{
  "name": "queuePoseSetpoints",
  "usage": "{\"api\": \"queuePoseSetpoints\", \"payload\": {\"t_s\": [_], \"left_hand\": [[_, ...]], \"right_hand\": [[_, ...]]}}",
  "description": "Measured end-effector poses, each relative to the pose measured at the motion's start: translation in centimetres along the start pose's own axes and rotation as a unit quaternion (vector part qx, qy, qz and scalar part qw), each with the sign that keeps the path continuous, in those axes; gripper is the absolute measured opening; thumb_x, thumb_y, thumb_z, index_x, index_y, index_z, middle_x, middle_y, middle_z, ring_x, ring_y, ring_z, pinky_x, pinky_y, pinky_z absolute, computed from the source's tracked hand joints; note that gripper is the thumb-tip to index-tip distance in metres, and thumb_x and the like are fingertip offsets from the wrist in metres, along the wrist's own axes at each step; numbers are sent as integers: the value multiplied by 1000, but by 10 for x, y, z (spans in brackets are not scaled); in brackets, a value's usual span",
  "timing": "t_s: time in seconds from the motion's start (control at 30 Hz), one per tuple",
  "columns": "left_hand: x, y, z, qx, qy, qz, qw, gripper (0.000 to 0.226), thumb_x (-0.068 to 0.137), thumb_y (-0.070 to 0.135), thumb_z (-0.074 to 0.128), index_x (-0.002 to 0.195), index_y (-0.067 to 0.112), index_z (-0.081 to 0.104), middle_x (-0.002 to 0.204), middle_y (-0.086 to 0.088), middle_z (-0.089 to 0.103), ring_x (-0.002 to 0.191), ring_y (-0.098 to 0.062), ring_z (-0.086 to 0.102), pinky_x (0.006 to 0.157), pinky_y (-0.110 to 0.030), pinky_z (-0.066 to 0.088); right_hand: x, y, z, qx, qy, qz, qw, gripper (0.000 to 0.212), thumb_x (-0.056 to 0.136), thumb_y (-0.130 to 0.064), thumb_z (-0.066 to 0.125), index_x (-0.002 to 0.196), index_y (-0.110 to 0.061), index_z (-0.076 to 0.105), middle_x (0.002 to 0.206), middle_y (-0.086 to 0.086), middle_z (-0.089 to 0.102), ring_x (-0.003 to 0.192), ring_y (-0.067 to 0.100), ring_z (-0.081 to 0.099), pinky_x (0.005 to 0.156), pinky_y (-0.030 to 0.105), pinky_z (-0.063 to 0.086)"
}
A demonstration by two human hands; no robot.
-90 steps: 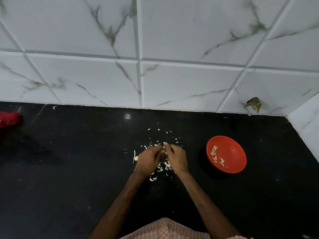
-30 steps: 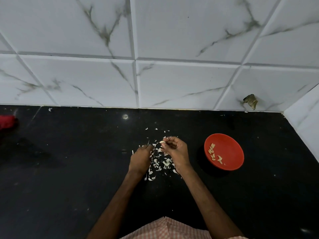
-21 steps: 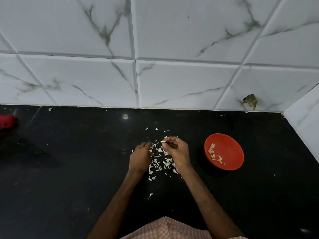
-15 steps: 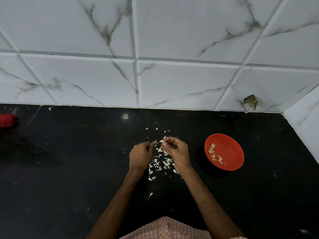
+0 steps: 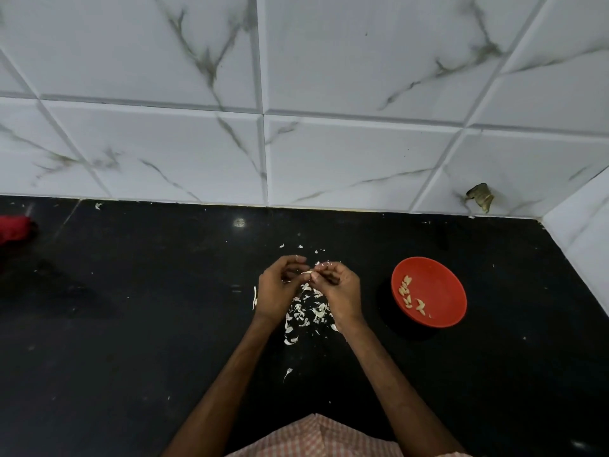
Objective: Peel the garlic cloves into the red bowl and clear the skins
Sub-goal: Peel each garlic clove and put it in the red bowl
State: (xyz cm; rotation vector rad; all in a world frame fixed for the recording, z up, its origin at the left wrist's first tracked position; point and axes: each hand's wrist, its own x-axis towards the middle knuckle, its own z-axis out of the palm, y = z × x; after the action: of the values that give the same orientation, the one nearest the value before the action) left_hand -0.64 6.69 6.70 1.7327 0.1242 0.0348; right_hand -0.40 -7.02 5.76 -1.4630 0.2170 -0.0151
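Observation:
My left hand [image 5: 275, 288] and my right hand [image 5: 339, 288] meet fingertip to fingertip above the black counter [image 5: 131, 324]. Between them they pinch a small pale garlic clove [image 5: 308, 273]. Under and between the hands lies a scatter of white garlic skins [image 5: 306, 313]. One loose skin [image 5: 288, 373] lies nearer to me. To the right stands the red bowl [image 5: 438, 285], holding several peeled cloves [image 5: 408, 296] on its left side.
White marble-patterned wall tiles [image 5: 296, 143] rise behind the counter and along its right edge. A red cloth [image 5: 14, 227] sits at the far left. A dark broken spot [image 5: 479, 197] marks the tile at the back right.
The left hand has risen from the skins on the counter to meet the right hand at the clove. A skin has dropped onto the counter nearer to me.

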Motion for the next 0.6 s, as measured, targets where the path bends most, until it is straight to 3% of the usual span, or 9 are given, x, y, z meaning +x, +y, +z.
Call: {"api": "queuePoseSetpoints", "payload": {"t_s": [0.13,0.23,0.37,0.43,0.53,0.6], "left_hand": [[-2,2,3,-73,30,11,997,33,79,-2,79,106,8,63,86,-5,77,79,-23,74,60,-35,59],[-1,-1,1,-106,30,13,994,42,75,-4,81,108,7,56,84,-10,77,83,-28,74,78,-43,57],[-2,-5,2,-140,16,15,990,42,77,-2,81,106,8,53,86,-13,76,84,-36,73,82,-57,53],[-3,-4,4,-153,19,14,988,40,78,-3,80,105,5,51,85,-15,76,84,-36,73,83,-56,53],[-3,-3,6,-188,45,-2,981,39,78,-11,75,104,1,48,84,-14,76,82,-26,73,82,-44,55],[-1,-4,4,-209,65,-11,976,42,78,-13,74,104,4,47,85,-15,76,83,-24,73,84,-40,54]], "right_hand": [[-1,-2,-1,-41,3,-16,999,17,84,7,74,90,-8,67,90,17,72,90,31,73,81,43,62],[-2,-6,0,-88,9,-42,995,23,83,3,73,90,-17,65,82,12,72,82,31,73,78,45,62],[-2,-18,3,-107,7,-53,993,22,87,5,66,100,-11,57,77,11,67,75,24,70,64,35,62],[-2,-21,7,-124,8,-38,992,25,93,1,62,109,-10,48,83,11,67,70,16,69,57,33,61],[-2,-18,10,-126,22,-9,992,25,98,-7,58,115,-14,40,91,12,67,60,15,67,55,42,61],[0,-16,5,-121,51,1,991,22,99,-11,59,114,-16,43,90,11,68,58,19,66,53,37,59]]}}
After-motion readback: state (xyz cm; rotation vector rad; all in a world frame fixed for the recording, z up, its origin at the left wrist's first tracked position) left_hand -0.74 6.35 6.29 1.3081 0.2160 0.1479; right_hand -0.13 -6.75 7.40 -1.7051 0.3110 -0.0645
